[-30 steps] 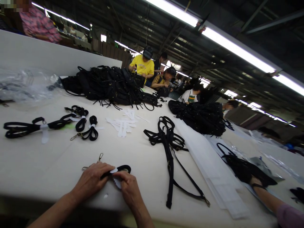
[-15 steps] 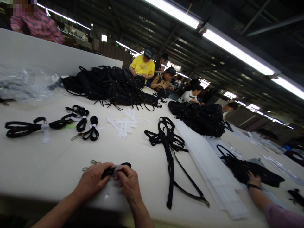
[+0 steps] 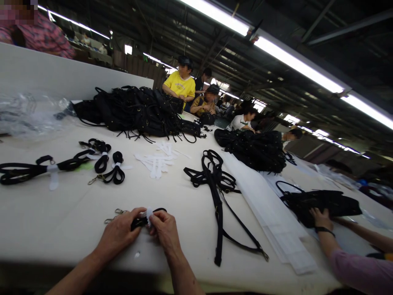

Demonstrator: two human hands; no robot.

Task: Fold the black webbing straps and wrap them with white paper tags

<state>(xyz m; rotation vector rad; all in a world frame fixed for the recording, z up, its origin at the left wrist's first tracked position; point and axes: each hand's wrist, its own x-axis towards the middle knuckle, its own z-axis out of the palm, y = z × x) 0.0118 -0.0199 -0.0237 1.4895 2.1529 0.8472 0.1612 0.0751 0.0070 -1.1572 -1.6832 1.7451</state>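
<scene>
My left hand (image 3: 121, 230) is closed around a folded black strap (image 3: 139, 222) low over the near part of the table. Two metal hooks of the strap stick out beyond its fingers on the left. In the pinched fingers of my right hand (image 3: 166, 230) is a white paper strip (image 3: 149, 214), which stands against the strap's middle. The strap's other end shows just above the right fingers. Further left lie bundled black straps (image 3: 114, 169) with white strips around them. A loose pile of white strips (image 3: 156, 162) lies ahead of my hands.
Loose black straps (image 3: 217, 205) lie to my right, beside long white sheets (image 3: 270, 221). Heaps of black bags (image 3: 135, 112) stand further back, with clear plastic (image 3: 30, 114) at left. At right, a co-worker's hand (image 3: 321, 219) rests on a black bag (image 3: 331, 203).
The white strip now stands more upright at the strap between my hands. The co-worker at right has shifted the black bag, and a second forearm shows there. My view has turned slightly right.
</scene>
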